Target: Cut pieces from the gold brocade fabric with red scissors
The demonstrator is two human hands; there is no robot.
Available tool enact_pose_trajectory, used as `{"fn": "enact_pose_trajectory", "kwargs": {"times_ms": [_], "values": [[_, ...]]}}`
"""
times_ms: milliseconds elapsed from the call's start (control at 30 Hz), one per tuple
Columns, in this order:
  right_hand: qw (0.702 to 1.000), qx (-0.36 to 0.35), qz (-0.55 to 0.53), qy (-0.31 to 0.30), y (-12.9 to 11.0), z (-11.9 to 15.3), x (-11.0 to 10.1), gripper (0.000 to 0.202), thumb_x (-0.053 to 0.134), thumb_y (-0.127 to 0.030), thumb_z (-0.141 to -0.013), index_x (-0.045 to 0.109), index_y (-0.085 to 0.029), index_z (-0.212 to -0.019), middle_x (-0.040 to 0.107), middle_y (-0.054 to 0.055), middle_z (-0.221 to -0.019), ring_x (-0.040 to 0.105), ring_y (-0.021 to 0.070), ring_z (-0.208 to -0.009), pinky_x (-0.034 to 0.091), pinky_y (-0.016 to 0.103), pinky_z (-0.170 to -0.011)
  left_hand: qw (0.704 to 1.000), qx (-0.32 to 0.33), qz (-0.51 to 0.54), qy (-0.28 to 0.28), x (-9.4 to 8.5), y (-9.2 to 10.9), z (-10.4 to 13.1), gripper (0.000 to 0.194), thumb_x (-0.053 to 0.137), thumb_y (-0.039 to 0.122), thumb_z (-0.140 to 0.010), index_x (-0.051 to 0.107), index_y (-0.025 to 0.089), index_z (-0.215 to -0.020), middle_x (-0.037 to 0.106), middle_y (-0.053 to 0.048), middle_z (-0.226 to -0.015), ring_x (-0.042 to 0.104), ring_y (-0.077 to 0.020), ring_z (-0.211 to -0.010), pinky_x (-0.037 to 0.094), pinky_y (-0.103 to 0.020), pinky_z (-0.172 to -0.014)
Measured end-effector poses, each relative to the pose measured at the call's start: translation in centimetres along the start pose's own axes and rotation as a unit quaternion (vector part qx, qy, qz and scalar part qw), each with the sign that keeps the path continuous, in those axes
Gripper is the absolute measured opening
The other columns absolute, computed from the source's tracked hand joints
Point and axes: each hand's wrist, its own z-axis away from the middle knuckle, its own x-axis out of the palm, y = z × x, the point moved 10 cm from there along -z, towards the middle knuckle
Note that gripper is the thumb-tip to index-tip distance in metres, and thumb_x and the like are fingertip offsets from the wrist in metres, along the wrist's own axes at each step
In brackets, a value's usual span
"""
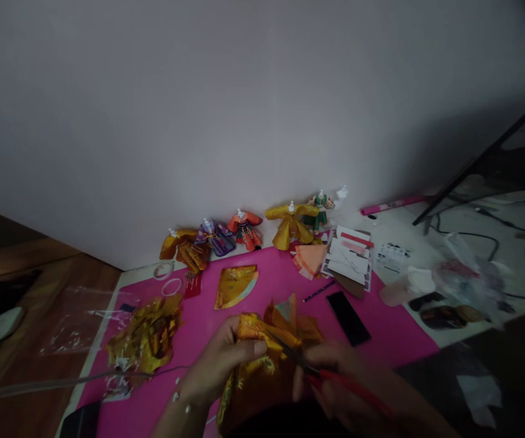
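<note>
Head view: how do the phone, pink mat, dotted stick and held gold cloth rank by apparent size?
1. Pink mat
2. Held gold cloth, though nearer the camera
3. Phone
4. Dotted stick

The bottom edge cuts off the 2 forearms [175, 410], and the gold cloth [250, 359] in the left hand [219, 359] sinks into shadow there, its lower outline lost. Dim, blurred fingers of the right hand [335, 362] partly cover the red-handled scissors [308, 367]; whether the 2 blades stand apart is unclear. Marks on the red card [193, 285] are too small to read. Crumpled plastic [467, 283] blurs its contents, and a black object [80, 421] runs out of view at lower left.
</note>
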Motion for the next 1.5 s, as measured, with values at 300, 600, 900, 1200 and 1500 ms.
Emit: {"fn": "enact_pose_trajectory", "kwargs": {"times_ms": [300, 600, 900, 1200, 1500], "values": [[0.998, -0.054, 0.024, 0.017, 0.9, 0.4, -0.1, 0.062, 0.056, -0.073, -0.084, 0.071, -0.016, -0.102, 0.056, -0.001, -0.07, 0.048, 0.0082, -0.054, 0.036, 0.019, -0.05, 1.0, 0.005, 0.004, -0.02, -0.1, -0.1, 0.2, 0.02, 0.084, 0.031, -0.067, 0.079, 0.015, -0.077, 0.077, -0.004, -0.068, 0.066, -0.0142, -0.061, 0.05, -0.021, -0.062], [0.996, -0.06, 0.058, 0.033, -0.7, 0.9, -0.2, 0.074, 0.045, -0.082, -0.083, 0.069, -0.016, -0.104, 0.057, 0.001, -0.075, 0.051, 0.0114, -0.061, 0.038, 0.021, -0.054, 0.999, 0.014, 0.009, -0.033, 0.0, 0.5, -0.1, 0.017, 0.085, 0.03, -0.067, 0.078, 0.016, -0.075, 0.076, -0.002, -0.067, 0.065, -0.0139, -0.06, 0.049, -0.021, -0.061], [0.99, -0.03, -0.024, 0.136, -1.3, 1.9, -0.5, 0.077, 0.055, -0.088, -0.068, 0.069, -0.017, -0.095, 0.055, 0.001, -0.074, 0.048, 0.0126, -0.063, 0.036, 0.024, -0.059, 0.999, 0.017, -0.014, -0.024, -0.3, 0.5, 0.1, 0.019, 0.084, 0.032, -0.066, 0.078, 0.016, -0.073, 0.076, -0.004, -0.067, 0.066, -0.0151, -0.061, 0.049, -0.022, -0.061], [0.992, -0.056, -0.011, 0.112, -0.9, 1.5, -0.4, 0.066, 0.061, -0.08, -0.073, 0.071, -0.016, -0.09, 0.054, -0.001, -0.07, 0.049, 0.0123, -0.063, 0.035, 0.024, -0.059, 0.999, 0.016, -0.017, -0.039, 0.3, 1.1, 0.4, 0.014, 0.083, 0.031, -0.07, 0.079, 0.018, -0.073, 0.075, -0.001, -0.066, 0.063, -0.0124, -0.058, 0.046, -0.02, -0.06], [0.995, -0.045, 0.074, 0.056, -2.8, 0.8, 0.1, 0.042, 0.067, -0.058, -0.084, 0.074, -0.02, -0.1, 0.063, 0.002, -0.075, 0.058, 0.0167, -0.073, 0.048, 0.024, -0.065, 0.999, 0.017, -0.032, -0.004, -0.7, 1.3, 0.3, 0.021, 0.086, 0.033, -0.066, 0.079, 0.015, -0.077, 0.075, -0.001, -0.068, 0.062, -0.0107, -0.058, 0.048, -0.018, -0.061]]}}
